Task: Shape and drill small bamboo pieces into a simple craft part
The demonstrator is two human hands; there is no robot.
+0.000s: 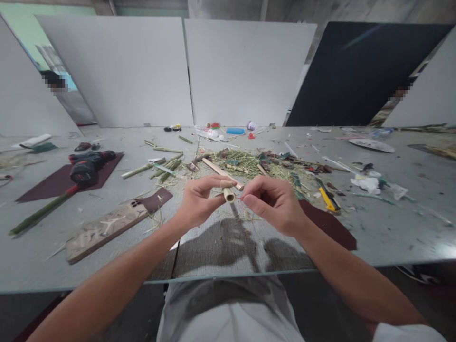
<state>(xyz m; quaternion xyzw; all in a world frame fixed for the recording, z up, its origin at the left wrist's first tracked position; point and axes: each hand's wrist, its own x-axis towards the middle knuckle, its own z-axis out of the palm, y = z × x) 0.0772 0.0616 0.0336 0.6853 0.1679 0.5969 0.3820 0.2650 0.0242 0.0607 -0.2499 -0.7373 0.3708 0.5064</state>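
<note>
My left hand (201, 199) is closed on a short, pale bamboo tube (229, 194), its hollow end turned toward me. One finger of that hand carries a beige band or bandage. Just to the right, my right hand (274, 203) pinches a thin red thread (239, 197) between thumb and forefinger. The thread reaches toward the tube's open end; whether it is fastened there I cannot tell. Both hands hover over the near part of the table. Behind them lies a flat wooden strip (217, 170) beside a heap of green-yellow shavings (245, 160).
A phone in a patterned case (107, 229) lies left, near a black-and-red power drill (84, 170) and a green bamboo stick (39, 216). To the right are a yellow cutter knife (328, 198) and a dark red sheet (327, 225). White panels (249, 71) stand behind the table.
</note>
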